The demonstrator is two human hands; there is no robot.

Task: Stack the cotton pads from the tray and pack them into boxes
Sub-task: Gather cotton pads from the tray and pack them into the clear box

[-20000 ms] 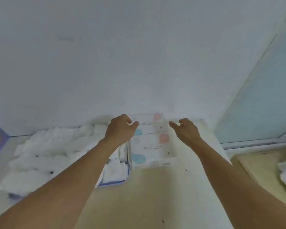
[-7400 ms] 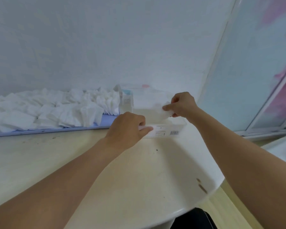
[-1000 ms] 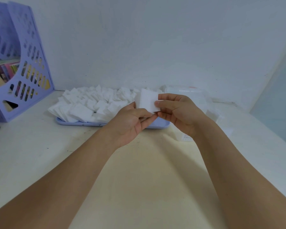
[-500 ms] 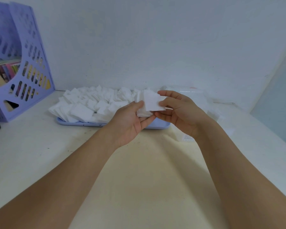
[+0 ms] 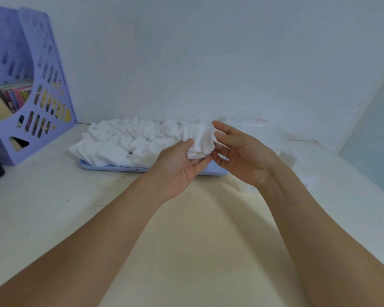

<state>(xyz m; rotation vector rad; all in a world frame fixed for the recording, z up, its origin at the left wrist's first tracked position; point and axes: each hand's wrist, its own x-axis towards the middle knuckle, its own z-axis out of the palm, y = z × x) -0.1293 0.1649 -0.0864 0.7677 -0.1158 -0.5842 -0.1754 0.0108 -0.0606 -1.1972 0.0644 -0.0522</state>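
Between both hands: small stack of cotton pads (image 5: 200,141), held by left hand (image 5: 182,166), thumb and fingers; right hand (image 5: 239,156) open, fingertips touching. Soft, v. light, slips apart; grip by edges, judging by looks.

Two bare forearms are seen, no sleeves reaching them. Nothing is worn on the left hand (image 5: 180,166) or the right hand (image 5: 242,156): fingers and wrists are left uncovered.

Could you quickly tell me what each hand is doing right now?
Left hand: holds a small stack of cotton pads.
Right hand: open, fingertips touching the stack.
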